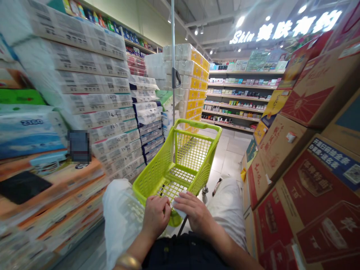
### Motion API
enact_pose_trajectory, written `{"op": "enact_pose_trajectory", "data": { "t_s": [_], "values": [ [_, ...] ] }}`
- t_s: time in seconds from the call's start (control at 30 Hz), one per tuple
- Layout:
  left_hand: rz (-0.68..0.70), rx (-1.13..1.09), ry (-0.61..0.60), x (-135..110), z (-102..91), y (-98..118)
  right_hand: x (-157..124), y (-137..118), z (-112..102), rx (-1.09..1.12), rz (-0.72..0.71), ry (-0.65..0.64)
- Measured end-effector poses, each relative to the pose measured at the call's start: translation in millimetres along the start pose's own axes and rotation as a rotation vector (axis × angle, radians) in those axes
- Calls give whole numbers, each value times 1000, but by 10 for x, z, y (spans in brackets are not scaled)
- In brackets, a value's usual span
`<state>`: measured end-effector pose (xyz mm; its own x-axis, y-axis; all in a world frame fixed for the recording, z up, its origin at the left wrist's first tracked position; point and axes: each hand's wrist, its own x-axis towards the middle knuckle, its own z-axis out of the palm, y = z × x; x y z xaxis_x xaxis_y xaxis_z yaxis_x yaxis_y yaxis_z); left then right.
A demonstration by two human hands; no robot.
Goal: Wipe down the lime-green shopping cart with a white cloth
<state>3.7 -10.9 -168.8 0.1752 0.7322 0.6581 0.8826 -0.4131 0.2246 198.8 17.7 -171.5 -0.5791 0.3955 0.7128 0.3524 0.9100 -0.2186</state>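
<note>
Here we go: our left hand (156, 216) and right hand (194, 213) sit at the near end of a lime-green shopping cart (191, 150). Our fingers (182, 198) curl down, the right ones over a small white packet (179, 206), but are they clamped? We cannot tell! A white plastic bag (120, 221) hangs left of our fingers, wrapped toilet-roll packs (95, 93) tower beyond them, and cardboard cartons (281, 150) stack to their right.

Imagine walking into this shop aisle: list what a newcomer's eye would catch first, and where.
A lime-green shopping trolley stands out in the middle, just ahead of the person's left hand and right hand. Towering wrapped tissue packs fill the left side, red-printed cardboard cartons the right, and a glowing "Skin" sign shines top right.
</note>
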Motion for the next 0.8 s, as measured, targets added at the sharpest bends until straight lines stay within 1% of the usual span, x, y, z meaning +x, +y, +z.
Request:
{"op": "enact_pose_trajectory", "data": {
  "t_s": [0.07,0.17,0.23,0.4,0.47,0.57,0.6,0.67,0.8],
  "values": [
    [3,-3,5,10,0,-13,21,53,-23,-13,5,1],
    [8,-5,16,19,4,-24,58,156,-60,-60,78,52],
    [11,-9,24,20,10,-29,57,152,-53,-68,92,62],
    [12,-21,51,11,7,-48,-13,1,28,-15,-42,-29],
    [16,-20,58,8,1,-55,-11,40,18,-41,-25,10],
    [17,-22,69,5,-1,-60,31,156,-28,-120,70,123],
    [14,-23,71,4,1,-62,43,169,-35,-133,94,141],
    [8,-26,72,-1,8,-66,48,127,-20,-115,86,115],
    [-4,-32,73,-11,18,-79,4,-40,57,-34,-35,-15]
  ]
}}
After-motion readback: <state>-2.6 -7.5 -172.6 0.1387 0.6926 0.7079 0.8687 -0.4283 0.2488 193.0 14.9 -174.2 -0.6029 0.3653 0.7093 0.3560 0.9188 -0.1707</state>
